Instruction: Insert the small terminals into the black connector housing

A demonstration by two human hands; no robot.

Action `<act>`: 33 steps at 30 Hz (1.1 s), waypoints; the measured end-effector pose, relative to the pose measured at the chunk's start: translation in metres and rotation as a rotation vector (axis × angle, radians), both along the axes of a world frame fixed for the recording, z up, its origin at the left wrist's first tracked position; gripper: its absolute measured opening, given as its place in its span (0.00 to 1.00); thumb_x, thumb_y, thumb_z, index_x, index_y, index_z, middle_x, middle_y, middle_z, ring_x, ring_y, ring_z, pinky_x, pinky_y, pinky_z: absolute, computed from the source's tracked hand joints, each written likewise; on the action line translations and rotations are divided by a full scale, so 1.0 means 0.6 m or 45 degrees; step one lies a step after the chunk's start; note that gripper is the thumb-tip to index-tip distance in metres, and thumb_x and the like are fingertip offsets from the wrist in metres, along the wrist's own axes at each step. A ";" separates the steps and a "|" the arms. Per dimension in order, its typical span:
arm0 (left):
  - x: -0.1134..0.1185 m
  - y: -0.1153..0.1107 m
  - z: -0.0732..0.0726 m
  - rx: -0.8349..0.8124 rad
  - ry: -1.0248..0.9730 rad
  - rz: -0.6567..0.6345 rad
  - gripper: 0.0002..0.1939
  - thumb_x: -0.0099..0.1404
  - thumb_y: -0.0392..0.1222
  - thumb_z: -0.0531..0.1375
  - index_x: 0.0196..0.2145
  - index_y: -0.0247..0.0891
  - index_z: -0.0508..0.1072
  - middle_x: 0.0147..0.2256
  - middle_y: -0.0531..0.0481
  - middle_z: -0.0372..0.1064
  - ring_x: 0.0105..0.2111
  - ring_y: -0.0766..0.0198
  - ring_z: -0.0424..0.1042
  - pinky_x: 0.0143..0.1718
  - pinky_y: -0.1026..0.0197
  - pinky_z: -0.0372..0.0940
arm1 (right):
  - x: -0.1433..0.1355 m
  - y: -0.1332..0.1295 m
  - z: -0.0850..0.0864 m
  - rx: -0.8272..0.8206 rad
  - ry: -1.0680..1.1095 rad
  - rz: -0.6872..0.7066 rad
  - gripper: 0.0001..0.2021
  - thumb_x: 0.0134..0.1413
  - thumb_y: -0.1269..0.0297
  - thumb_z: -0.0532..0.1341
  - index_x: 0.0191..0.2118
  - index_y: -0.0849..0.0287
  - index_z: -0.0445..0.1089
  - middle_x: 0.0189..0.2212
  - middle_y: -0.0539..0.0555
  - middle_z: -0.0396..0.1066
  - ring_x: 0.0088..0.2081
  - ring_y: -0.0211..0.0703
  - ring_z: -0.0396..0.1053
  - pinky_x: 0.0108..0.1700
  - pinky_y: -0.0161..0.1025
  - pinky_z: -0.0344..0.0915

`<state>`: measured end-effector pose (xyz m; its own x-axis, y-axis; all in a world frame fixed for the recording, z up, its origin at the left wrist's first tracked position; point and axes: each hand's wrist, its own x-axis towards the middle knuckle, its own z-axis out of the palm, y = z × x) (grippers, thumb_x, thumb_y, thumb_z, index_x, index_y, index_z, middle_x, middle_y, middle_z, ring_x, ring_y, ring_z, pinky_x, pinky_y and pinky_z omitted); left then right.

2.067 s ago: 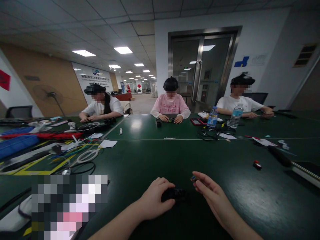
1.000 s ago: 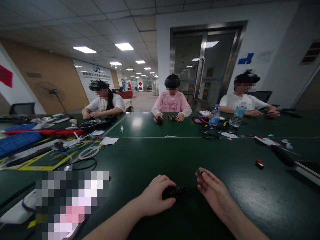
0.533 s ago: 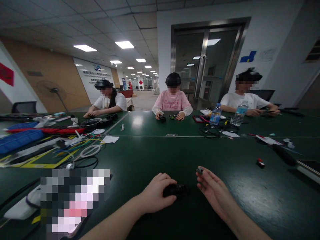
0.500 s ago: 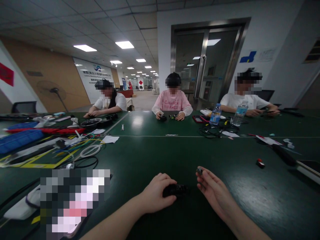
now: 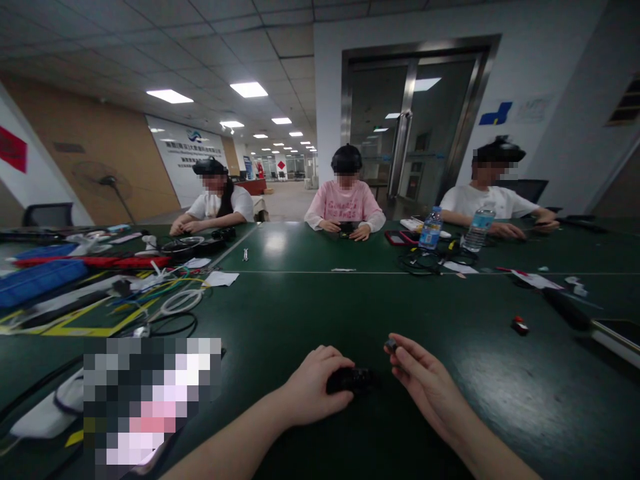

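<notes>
On the dark green table (image 5: 300, 313), my left hand (image 5: 320, 387) grips a black object (image 5: 359, 379) with rounded edges, its fingers and thumb around the left end. The object's exact kind is too dark to make out. To its right and a little above the tabletop, my right hand (image 5: 423, 377) pinches a small dark grey piece (image 5: 391, 345) between thumb and forefinger. The piece is apart from the black object. The other fingers of the right hand are curled beneath.
A small red and black item (image 5: 520, 325) lies to the right. Cables (image 5: 183, 301), a blue tray (image 5: 43, 280) and a pixelated screen (image 5: 160, 400) occupy the left. Two bottles (image 5: 431, 230) stand farther back. Several people sit across the table, one in a pink shirt (image 5: 345, 200).
My right hand has shifted slightly left with the small piece, closer to the black object. The left hand stays put. Across the table, the pink-shirted person's hands have drawn together.
</notes>
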<state>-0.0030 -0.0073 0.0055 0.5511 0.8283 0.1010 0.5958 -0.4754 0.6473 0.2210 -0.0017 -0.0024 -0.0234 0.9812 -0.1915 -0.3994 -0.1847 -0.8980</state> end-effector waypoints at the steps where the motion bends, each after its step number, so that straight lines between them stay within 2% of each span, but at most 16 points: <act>1: 0.000 0.000 0.000 0.002 -0.001 -0.003 0.20 0.56 0.41 0.61 0.47 0.42 0.69 0.43 0.47 0.64 0.44 0.55 0.62 0.48 0.54 0.58 | 0.000 0.000 -0.001 0.006 -0.019 0.012 0.20 0.31 0.55 0.73 0.37 0.53 0.76 0.33 0.51 0.74 0.35 0.41 0.67 0.37 0.37 0.64; 7: 0.001 0.000 0.001 0.022 -0.012 -0.009 0.19 0.55 0.40 0.62 0.46 0.42 0.69 0.42 0.47 0.65 0.44 0.55 0.63 0.47 0.55 0.58 | -0.003 -0.003 -0.008 0.049 -0.131 0.055 0.20 0.33 0.54 0.72 0.37 0.52 0.76 0.35 0.50 0.74 0.37 0.42 0.67 0.38 0.37 0.64; 19: -0.001 0.002 -0.005 0.045 0.031 -0.020 0.22 0.56 0.40 0.61 0.49 0.43 0.67 0.44 0.47 0.64 0.44 0.55 0.63 0.48 0.55 0.58 | -0.004 0.000 -0.012 0.056 -0.167 0.088 0.20 0.32 0.54 0.72 0.37 0.52 0.76 0.32 0.50 0.74 0.33 0.40 0.67 0.37 0.36 0.65; 22: -0.001 0.002 -0.006 0.064 0.035 -0.018 0.21 0.56 0.40 0.61 0.49 0.42 0.67 0.43 0.48 0.65 0.44 0.56 0.63 0.47 0.55 0.58 | -0.001 0.001 -0.019 0.144 -0.364 0.110 0.18 0.38 0.54 0.69 0.38 0.53 0.75 0.34 0.51 0.74 0.35 0.42 0.68 0.38 0.38 0.65; 25: -0.001 0.001 -0.006 0.054 0.038 -0.013 0.21 0.57 0.40 0.61 0.49 0.42 0.67 0.43 0.48 0.64 0.43 0.57 0.63 0.47 0.56 0.59 | -0.001 0.000 -0.025 0.282 -0.626 0.227 0.15 0.44 0.57 0.66 0.40 0.53 0.74 0.37 0.52 0.74 0.39 0.46 0.69 0.42 0.42 0.66; 27: -0.001 0.001 -0.005 0.056 0.046 -0.011 0.20 0.57 0.41 0.61 0.48 0.42 0.67 0.43 0.48 0.65 0.43 0.57 0.63 0.46 0.56 0.59 | -0.003 -0.003 -0.026 0.390 -0.811 0.314 0.13 0.47 0.59 0.64 0.41 0.54 0.73 0.35 0.52 0.74 0.38 0.47 0.70 0.43 0.45 0.66; 33: 0.000 0.001 0.000 0.064 0.066 -0.025 0.20 0.57 0.42 0.61 0.49 0.42 0.68 0.43 0.47 0.65 0.43 0.56 0.63 0.46 0.55 0.60 | -0.018 -0.017 -0.009 0.704 -1.231 0.453 0.11 0.50 0.66 0.61 0.41 0.50 0.74 0.40 0.52 0.72 0.45 0.48 0.66 0.49 0.46 0.62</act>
